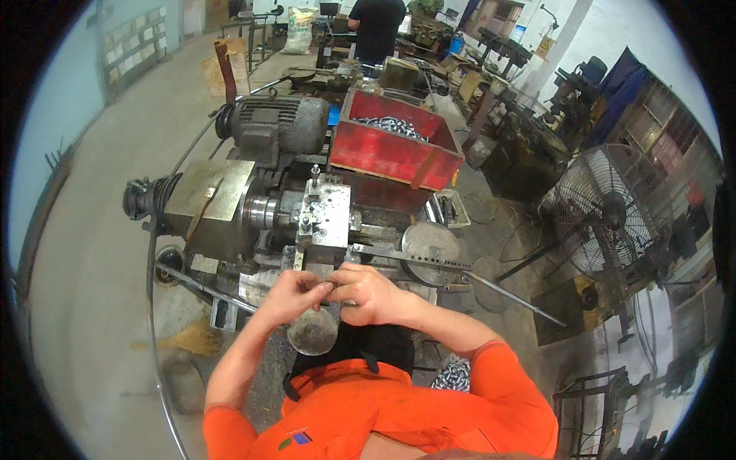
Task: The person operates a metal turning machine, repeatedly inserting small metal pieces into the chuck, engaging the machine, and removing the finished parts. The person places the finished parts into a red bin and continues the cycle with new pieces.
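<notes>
Bare L hand (290, 297) & bare R hand (368, 295) meet, pinched narrow, can't tell if pt held; round grey metal disc (313, 334) nr both, silver rectangular metal block (331, 218) beyond

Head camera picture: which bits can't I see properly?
All in the head view:
Anything pinched between the left hand and right hand: covered by them, too small to tell.
Head of the far person: cut off by the top edge.
Bottom of the red box: hidden by its front wall and the metal pieces inside.
Part of the lower metal pile: hidden by the orange shirt.
</notes>
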The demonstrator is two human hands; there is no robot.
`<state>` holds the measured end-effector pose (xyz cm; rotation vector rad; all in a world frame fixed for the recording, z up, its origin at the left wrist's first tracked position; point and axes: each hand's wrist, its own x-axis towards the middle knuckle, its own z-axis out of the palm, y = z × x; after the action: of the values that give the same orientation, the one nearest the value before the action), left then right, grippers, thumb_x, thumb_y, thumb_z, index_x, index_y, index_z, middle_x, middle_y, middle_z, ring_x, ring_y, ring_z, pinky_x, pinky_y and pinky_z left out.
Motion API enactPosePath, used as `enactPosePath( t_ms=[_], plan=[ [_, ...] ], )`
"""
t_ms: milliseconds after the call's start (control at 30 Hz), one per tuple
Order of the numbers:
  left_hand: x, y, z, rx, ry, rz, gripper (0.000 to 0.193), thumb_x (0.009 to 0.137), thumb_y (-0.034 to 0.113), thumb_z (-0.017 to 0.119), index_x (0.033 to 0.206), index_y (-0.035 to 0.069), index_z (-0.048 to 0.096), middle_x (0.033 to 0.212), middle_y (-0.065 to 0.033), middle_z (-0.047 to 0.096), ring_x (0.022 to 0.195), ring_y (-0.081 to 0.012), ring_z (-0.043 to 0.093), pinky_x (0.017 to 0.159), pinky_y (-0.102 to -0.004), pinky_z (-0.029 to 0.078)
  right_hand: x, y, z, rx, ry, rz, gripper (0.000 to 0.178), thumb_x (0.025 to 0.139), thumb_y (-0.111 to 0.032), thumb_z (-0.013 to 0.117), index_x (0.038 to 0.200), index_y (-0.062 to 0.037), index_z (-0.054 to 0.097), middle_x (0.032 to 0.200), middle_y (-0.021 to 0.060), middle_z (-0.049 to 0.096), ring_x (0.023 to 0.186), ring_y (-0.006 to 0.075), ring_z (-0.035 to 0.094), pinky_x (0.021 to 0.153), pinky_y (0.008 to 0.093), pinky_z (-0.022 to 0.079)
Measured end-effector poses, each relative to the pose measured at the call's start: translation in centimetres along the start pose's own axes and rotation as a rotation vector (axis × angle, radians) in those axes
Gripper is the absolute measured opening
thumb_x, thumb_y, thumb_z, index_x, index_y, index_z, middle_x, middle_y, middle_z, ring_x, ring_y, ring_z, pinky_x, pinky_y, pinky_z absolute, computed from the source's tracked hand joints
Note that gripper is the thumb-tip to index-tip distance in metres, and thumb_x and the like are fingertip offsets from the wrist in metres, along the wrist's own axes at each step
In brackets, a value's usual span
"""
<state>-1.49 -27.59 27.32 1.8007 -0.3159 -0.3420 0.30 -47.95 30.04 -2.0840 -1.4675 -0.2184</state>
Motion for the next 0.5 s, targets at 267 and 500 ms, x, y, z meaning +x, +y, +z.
enactPosePath(
  t_ms=[267,500],
  plan=[
    [-10.2,-1.5,-12.8,0.159,0.665,-0.049,0.017,0.084,0.004,0.049,0.095,-0.002,0.061,0.069,-0.0036,0.062,0.056,-0.0111,0.059,0.050,-0.0255,0.047,7.7,4.3,0.0,-0.150,-0.214,0.122,0.036,0.056,-0.020,0.062,0.088,-0.0056,0.069,0.106,0.0183,0.060,0.089,0.0342,0.056,0.076,0.0420,0.048],
    [-26.7,-10.2,-19.3,0.992,0.937,-0.463,0.029,0.078,0.008,0.060,0.105,-0.001,0.059,0.068,-0.0127,0.060,0.059,-0.0174,0.059,0.058,-0.0313,0.047,13.5,12.1,6.1,-0.380,-0.198,0.411,0.021,0.055,-0.017,0.059,0.069,-0.0061,0.071,0.075,0.0201,0.064,0.083,0.0372,0.059,0.074,0.0415,0.051]
  ],
)
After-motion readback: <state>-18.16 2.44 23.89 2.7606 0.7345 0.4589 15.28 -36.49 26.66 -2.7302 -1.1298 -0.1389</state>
